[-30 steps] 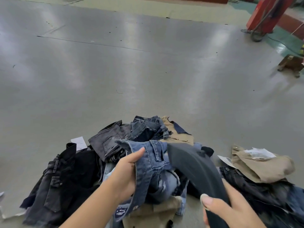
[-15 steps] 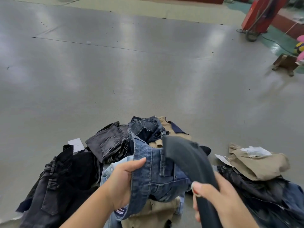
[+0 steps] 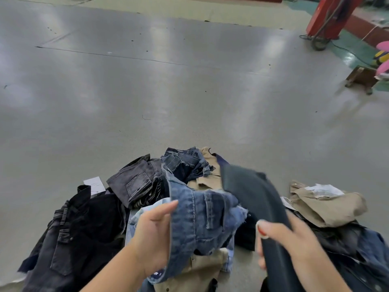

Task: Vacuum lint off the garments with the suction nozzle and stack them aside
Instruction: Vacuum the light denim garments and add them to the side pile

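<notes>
Garments [image 3: 147, 186] are heaped on a wide, glossy grey floor [image 3: 147, 91], which is streaked with pale reflections and crossed by a thin seam line. A red machine base [image 3: 328, 15] with hanging cables is seen at the far right corner, a green-painted strip of floor [image 3: 347, 51] beside it, and a small wooden stool [image 3: 362, 77] nearer along the right edge.

A blue denim garment [image 3: 202, 216] is gripped at its edge by the left hand [image 3: 154, 234]; the thumb is laid along the near face of the cloth, while the fingers are hidden behind the fold, so their spread cannot be told. The denim is lifted above the heap, and a tan garment [image 3: 200, 272] lies just below the palm.

A dark charcoal strip of fabric [image 3: 256, 199] is held by the right hand [image 3: 294, 243]. The thumb, its nail painted red, is pressed against the near side of the strip, and the fingers are curled around the far side. The strip runs up and away from the fingertips, over the heap.

Left of the left hand, black jeans [image 3: 71, 234] are spread flat. Beyond its thumb, grey denim [image 3: 134, 180] and dark blue frayed denim [image 3: 185, 163] are piled together. Right of the right hand, a khaki garment [image 3: 328, 207] with a white paper [image 3: 324, 189] on it rests on darker denim.
</notes>
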{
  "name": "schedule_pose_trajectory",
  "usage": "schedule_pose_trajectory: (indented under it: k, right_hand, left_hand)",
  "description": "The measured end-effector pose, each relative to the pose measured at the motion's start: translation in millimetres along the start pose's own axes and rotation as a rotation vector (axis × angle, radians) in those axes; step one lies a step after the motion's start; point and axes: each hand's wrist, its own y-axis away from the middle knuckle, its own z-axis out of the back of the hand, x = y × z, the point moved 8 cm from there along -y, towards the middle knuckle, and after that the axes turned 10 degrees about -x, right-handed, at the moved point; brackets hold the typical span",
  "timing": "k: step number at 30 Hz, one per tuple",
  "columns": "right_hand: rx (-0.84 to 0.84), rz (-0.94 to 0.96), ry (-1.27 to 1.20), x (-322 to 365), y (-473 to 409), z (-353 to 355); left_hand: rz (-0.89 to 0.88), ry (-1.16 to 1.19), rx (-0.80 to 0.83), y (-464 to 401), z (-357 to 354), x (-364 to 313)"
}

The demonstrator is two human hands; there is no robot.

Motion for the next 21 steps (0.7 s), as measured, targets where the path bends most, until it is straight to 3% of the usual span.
schedule_pose_trajectory:
  k: [2,5,11,15,21]
  right_hand:
    - [-0.107,0.035,-0.014,4.7,-5.6,16.9]
    - [-0.132,0.029,-0.027,5.4,-4.3,21.1]
    - [0.027,0.004,-0.032,1.2,8.1,-0.6]
    - [0.131,0.107,0.116,9.8,15.3,-9.7]
    - [0.239,0.075,0.264,-9.3,21.8,-33.4]
  left_hand:
    - [0.040,0.083,-0.014,-2.8,3.6,7.4]
    - [0.151,0.165,0.007,-5.3,1.4,16.2]
    - [0.052,0.072,-0.063,-9.5,2.4,0.1]
    - [-0.098,-0.106,-0.347,-14.1,24.1,-8.7]
    - [-0.146,0.072,-0.231,-13.2,13.5,-10.6]
